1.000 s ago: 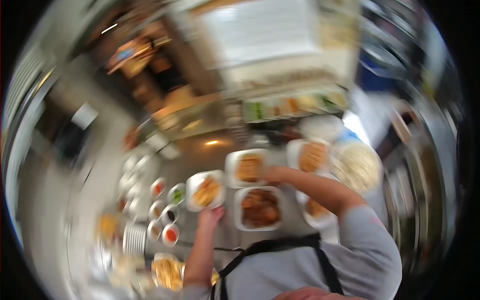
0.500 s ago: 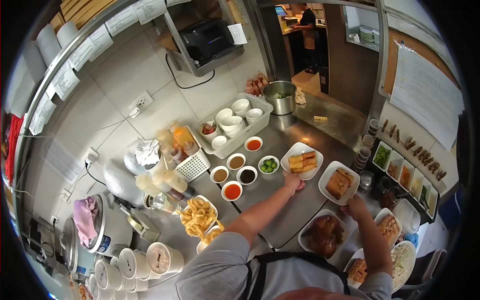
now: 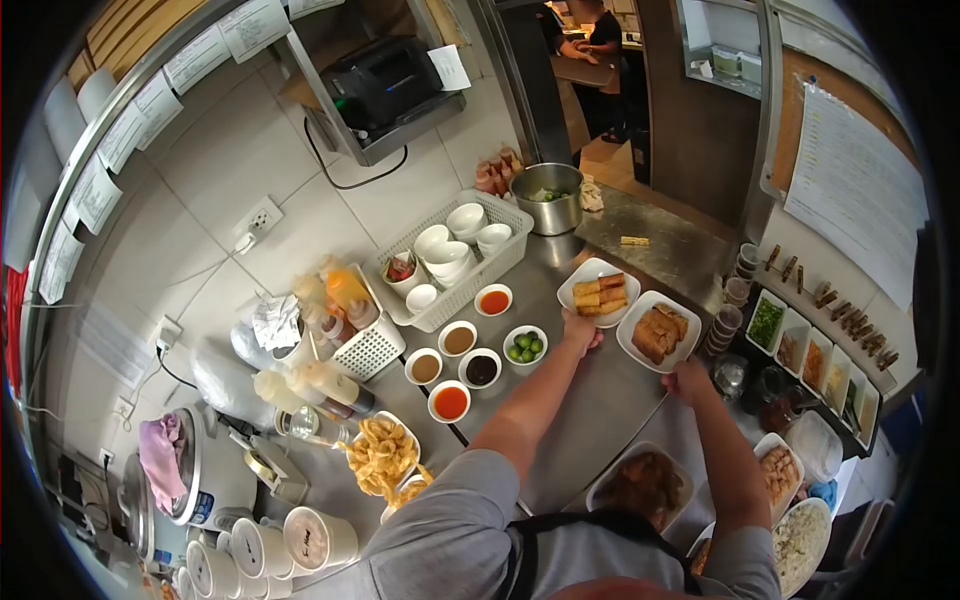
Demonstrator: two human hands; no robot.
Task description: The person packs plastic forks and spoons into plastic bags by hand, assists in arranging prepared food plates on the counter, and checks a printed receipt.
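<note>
My left hand grips the near edge of a white dish holding fried spring rolls. In my right hand is the near rim of another white dish, with browned fried pieces in it. The two dishes sit side by side, nearly touching. Left of them are a bowl of green citrus fruits and small bowls of dark sauce, brown sauce and red sauce. A dish of dark glazed meat lies nearer me, partly behind my body.
A grey basket of white bowls and a steel pot stand at the back. Crisp fried food and lidded tubs are at left. Topping containers line the right. Two people are beyond the doorway.
Both hands have moved forward with their dishes, the right one farther, bringing its dish up beside the spring rolls. My body leans forward, covering more of the glazed meat. A second person appears in the doorway.
</note>
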